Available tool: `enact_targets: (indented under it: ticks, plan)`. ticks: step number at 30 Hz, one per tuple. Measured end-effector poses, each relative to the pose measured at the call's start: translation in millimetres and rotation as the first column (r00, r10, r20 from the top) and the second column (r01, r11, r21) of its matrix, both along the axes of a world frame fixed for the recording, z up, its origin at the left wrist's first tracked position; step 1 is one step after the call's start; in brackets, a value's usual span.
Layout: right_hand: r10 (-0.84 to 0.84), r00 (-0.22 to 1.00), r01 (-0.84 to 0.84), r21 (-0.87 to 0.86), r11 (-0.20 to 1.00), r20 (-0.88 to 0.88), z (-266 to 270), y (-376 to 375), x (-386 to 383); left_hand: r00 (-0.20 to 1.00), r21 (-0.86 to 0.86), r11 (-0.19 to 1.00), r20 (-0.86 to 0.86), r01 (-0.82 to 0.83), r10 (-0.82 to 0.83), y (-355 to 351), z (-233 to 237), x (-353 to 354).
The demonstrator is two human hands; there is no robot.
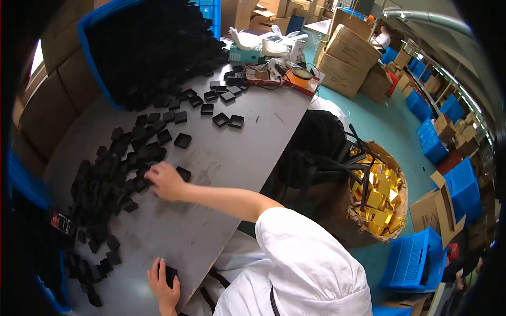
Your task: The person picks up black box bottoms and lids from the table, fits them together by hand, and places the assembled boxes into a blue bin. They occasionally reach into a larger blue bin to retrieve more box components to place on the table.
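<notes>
Many small black square boxes (97,184) lie heaped and scattered on the grey table (211,158). My right hand (166,181) is over the right edge of the heap, its fingers bent down at the black pieces and blurred, so whether it grips one is hidden. Close to the table's near edge, my left hand (164,287) has its fingers wrapped round one black box (170,275). Separate open-topped boxes, such as one black box (183,140), lie beyond my right hand.
A large blue crate (95,63) spills black pieces onto the table's far end, beside a red tray (263,79). Right of the table are a black bag (311,142) and a carton of gold pieces (403,200). Farther off are stacked cartons (345,58) and a person (383,39).
</notes>
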State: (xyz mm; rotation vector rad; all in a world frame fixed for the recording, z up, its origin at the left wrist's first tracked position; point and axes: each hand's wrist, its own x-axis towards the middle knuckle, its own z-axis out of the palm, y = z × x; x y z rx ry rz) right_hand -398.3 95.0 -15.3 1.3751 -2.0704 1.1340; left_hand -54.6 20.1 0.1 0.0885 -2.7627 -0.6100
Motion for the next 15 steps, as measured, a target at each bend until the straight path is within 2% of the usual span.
enact_targets:
  ticks: [2,4,7,10,11,13,14,15]
  plan:
    - [0.288,0.957,-0.284,0.145,0.948,-0.011,8,13,44,0.999,0.025,0.999,0.026,-0.028,0.028,0,-3,4]
    - [0.448,0.894,-0.441,0.246,0.863,0.031,-10,17,75,0.996,0.048,0.996,0.052,-0.072,0.070,4,-2,7]
    - [0.446,0.895,-0.427,0.263,0.865,-0.016,-19,23,98,0.992,-0.039,0.992,-0.032,-0.123,0.122,6,-3,11]
    - [0.404,0.912,-0.368,0.292,0.883,-0.071,-25,24,97,0.998,-0.013,0.999,-0.047,-0.038,0.037,-5,-12,19]
    - [0.406,0.911,-0.369,0.295,0.881,-0.072,-21,25,97,1.000,-0.057,0.998,-0.010,-0.017,0.016,-3,-9,20]
    - [0.184,0.980,-0.197,0.386,0.901,0.071,-13,29,94,1.000,-0.095,0.995,0.028,0.006,-0.003,4,-3,20]
    - [0.187,0.980,-0.200,0.388,0.900,0.071,-11,29,92,0.999,-0.091,0.995,0.029,-0.025,0.028,8,1,19]
    - [0.172,0.981,-0.191,0.257,0.947,0.095,-9,27,90,0.998,-0.089,0.994,0.028,-0.058,0.061,10,2,19]
